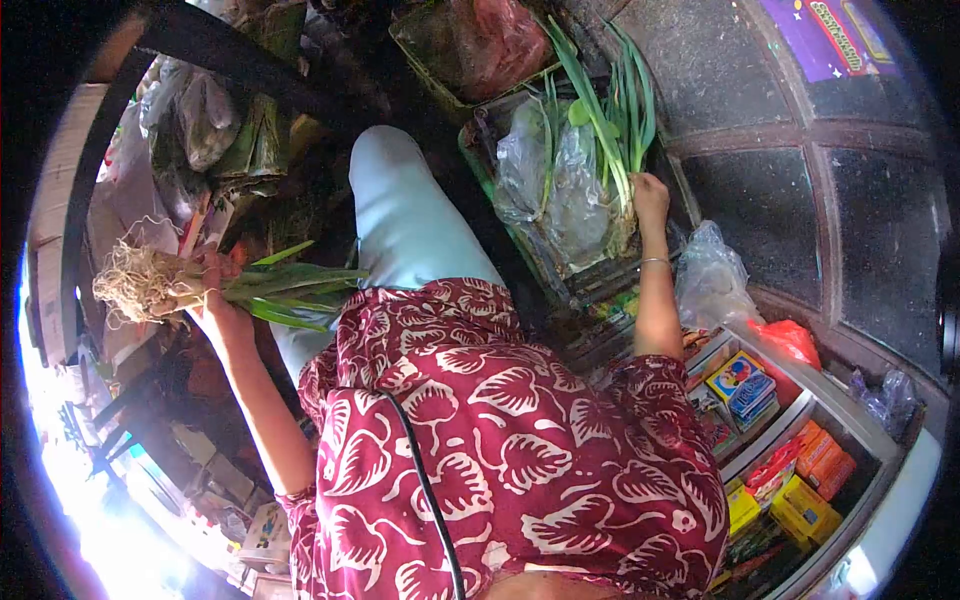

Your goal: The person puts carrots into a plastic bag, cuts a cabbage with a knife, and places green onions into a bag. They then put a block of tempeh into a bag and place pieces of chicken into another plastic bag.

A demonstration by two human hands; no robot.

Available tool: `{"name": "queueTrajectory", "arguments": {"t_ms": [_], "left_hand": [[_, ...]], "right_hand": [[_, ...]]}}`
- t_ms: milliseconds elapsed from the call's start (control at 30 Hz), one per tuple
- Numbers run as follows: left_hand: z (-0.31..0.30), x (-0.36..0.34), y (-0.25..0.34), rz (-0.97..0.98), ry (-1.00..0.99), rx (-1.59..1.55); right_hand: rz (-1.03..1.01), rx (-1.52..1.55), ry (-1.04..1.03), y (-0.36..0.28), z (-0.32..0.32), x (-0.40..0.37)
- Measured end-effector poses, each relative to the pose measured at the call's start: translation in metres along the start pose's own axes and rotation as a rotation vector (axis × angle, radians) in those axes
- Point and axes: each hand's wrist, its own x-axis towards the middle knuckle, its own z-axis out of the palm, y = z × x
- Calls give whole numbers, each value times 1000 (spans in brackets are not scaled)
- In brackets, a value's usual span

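Note:
My left hand [213, 285] is closed around a bunch of green onions [290, 285], whose pale, tangled roots [140, 283] point left and whose leaves reach toward my lap. My right hand [650, 200] is closed at the white lower stems of other green onions [612, 150], with leaves pointing up and away. Those stalks lie over a crate [540, 262] lined with clear plastic bags [577, 218]. Some thinner green stalks rest on the bags, left of my right hand.
Beyond the crate stands a basket [440, 80] with a reddish plastic bag [500, 45]. At right are a clear bag [712, 275], a red bag [788, 342] and a divided tray [800, 405] of small boxes. Bundled leaves [255, 140] and bags hang upper left.

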Motion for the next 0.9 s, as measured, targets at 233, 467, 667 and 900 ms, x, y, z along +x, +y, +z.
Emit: {"name": "queueTrajectory", "arguments": {"t_ms": [233, 467, 667, 900], "left_hand": [[-5, 5, -19, -12, -109, -83], [-10, 3, -22, -50, -55, -18], [-44, -15, -11, -218, 96, -342], [-28, -14, 35, -210, 103, -327]], "right_hand": [[-353, 8, 210, -47, 28, -17], [-338, -116, -36, -80, 109, 20], [115, 971, -183, -135, 4, 26], [55, 1536, -474, -300, -22, -50]]}}
